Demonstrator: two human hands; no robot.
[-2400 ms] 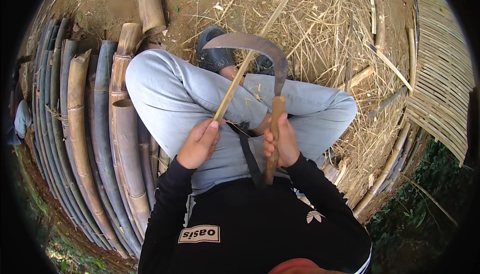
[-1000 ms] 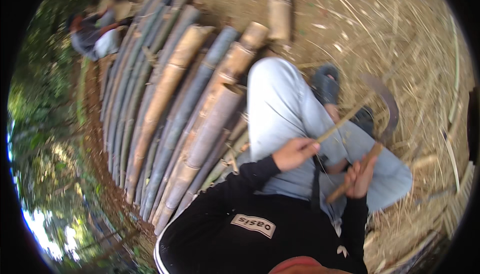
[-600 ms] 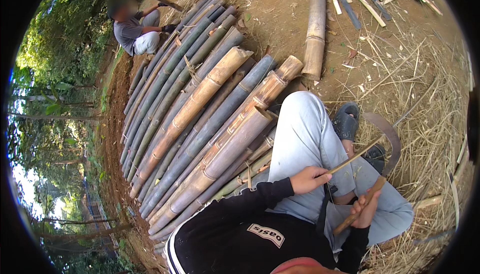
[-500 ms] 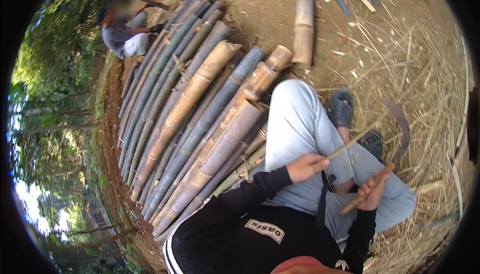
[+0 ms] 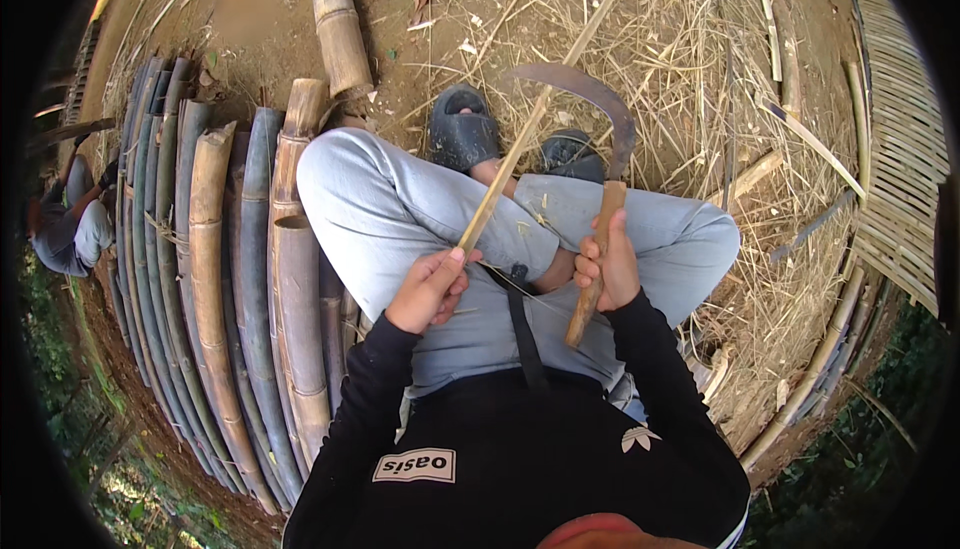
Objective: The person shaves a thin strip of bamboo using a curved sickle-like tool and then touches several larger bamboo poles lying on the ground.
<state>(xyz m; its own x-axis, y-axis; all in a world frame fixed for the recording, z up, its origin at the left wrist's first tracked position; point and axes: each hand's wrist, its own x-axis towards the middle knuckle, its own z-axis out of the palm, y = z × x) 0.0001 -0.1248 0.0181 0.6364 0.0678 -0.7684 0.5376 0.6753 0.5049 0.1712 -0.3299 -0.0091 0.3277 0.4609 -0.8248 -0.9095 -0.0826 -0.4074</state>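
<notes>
One split bamboo strip [image 5: 490,206] runs from just left of centre out toward 1 o'clock, its near end pinched between the thumb and fingers of the left hand [image 5: 430,289], while at 3 o'clock the right hand [image 5: 610,264] is wrapped around the wooden handle of one sickle [image 5: 621,127]. The curved blade crosses the strip in view, though whether metal and bamboo touch cannot be told. The step in hand looks to be blade work, perhaps shaving or thinning the strip; the next move would seem to call for a firm hold on the near end and a controlled stroke, edge turned well clear of fingers and knees. By count: one strip, one sickle, two dark sandals [image 5: 465,139] between 12 and 2 o'clock, and one thick loose pole [image 5: 340,34] lying at 11. At 9 o'clock stands a row of bamboo poles [image 5: 210,259], upward of eight, overlapping too closely for an exact tally, with one co-worker [image 5: 72,229] crouched beyond. Pale shavings [image 5: 665,69], past counting, litter the ground between 1 and 2 o'clock; one slatted panel [image 5: 900,139] borders the scene between 2 and 3.
</notes>
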